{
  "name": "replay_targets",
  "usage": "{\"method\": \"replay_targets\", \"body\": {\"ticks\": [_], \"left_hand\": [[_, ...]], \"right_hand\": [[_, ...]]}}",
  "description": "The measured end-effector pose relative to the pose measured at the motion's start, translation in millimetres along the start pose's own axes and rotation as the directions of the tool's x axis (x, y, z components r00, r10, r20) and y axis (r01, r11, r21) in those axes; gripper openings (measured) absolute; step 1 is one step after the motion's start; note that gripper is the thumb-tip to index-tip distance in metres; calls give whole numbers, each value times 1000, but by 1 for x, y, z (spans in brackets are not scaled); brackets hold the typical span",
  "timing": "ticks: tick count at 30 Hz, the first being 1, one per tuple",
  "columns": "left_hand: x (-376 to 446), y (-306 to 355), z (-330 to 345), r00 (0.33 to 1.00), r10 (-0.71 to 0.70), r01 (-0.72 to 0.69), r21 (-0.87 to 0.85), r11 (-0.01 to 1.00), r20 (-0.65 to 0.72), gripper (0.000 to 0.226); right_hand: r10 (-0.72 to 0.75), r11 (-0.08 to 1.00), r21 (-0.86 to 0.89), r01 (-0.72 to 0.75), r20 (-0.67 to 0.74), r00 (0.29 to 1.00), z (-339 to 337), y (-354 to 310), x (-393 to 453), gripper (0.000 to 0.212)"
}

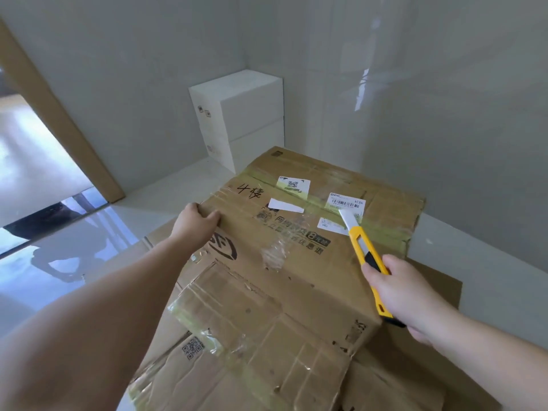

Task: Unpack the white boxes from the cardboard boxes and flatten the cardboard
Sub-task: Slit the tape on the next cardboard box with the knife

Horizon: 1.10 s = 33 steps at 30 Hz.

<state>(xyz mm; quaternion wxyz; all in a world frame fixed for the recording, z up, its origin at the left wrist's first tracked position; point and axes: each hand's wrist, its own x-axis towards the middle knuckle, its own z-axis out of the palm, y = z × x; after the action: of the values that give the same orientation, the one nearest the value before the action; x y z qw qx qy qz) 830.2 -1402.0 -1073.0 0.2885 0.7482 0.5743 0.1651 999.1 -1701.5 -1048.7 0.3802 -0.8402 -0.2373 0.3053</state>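
White-walled corner, sealed cardboard box (284,262) on floor: left hand (195,222) curls over its far-left edge, right hand (403,292) fisted round yellow utility knife (367,256), blade on tape seam (326,209) running left-right.

Handwriting: "4楼" in black marker on the top of the cardboard box (296,262), far left part.
Printed logo: large "SF" mark on the box top, near left, partly hidden by the arm.
Printed line: Chinese characters with an "8" in a dark badge, mid box top; the rest is blurred.
Small white label (329,225): "WU", right of centre.
QR label (293,185): code only, text too small.
Barcode label (347,203): digits unreadable.
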Motion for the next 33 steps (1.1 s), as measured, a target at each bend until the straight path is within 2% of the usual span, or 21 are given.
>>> {"method": "replay_targets", "body": {"ticks": [3, 5, 8, 9, 12, 14, 16, 18, 22, 24, 28, 30, 33], "left_hand": [[-15, -16, -10, 997, -46, 47, 16, 999, -68, 41], [-34, -35, -19, 991, -41, 53, 92, 994, -127, 39], [-67, -51, -34, 988, 80, -39, 283, 958, -134, 54], [-72, -50, -39, 985, 104, -56, 316, 947, -138, 57], [-70, -37, -51, 975, 153, -98, 314, 944, -159, 46], [-60, -29, -54, 968, 203, -150, 309, 939, -147, 33], [-43, -20, -54, 958, 275, -238, 311, 920, -82, 29], [-22, -7, -51, 947, 320, -295, 348, 890, -14, 40], [22, 17, -31, 941, 327, -330, 461, 824, 89, 45], [46, 20, -20, 953, 285, -302, 430, 851, 106, 52], [86, 20, -10, 959, 250, -283, 509, 813, 134, 60], [102, 18, -12, 971, 219, -238, 502, 832, 97, 61], [119, 9, -14, 980, 164, -199, 478, 855, 116, 62]], "right_hand": [[-34, 997, -69, 29, -63, 997, -10, -14, 34, 33], [-88, 981, -186, 63, -133, 987, -16, -27, 69, 31], [-249, 873, -477, 104, -251, 935, -13, -46, 105, 29], [-319, 839, -526, 141, -264, 910, -6, -53, 106, 28], [-497, 817, -442, 370, -215, 840, 25, -68, 83, 25], [-455, 878, -228, 420, -126, 882, 45, -65, 59, 27], [-340, 939, -60, 338, -19, 940, 61, -54, 37, 25], [-249, 967, -38, 250, 33, 968, 69, -42, 24, 22], [-111, 988, -105, 112, 12, 994, 71, -30, 22, 26], [-57, 997, -50, 57, -3, 998, 73, -33, 23, 26], [-3, 991, 137, 3, 3, 1000, 79, -48, 22, 25], [9, 984, 176, -12, 18, 1000, 84, -50, 20, 26], [17, 977, 213, -18, 5, 1000, 92, -51, 19, 27]]}}
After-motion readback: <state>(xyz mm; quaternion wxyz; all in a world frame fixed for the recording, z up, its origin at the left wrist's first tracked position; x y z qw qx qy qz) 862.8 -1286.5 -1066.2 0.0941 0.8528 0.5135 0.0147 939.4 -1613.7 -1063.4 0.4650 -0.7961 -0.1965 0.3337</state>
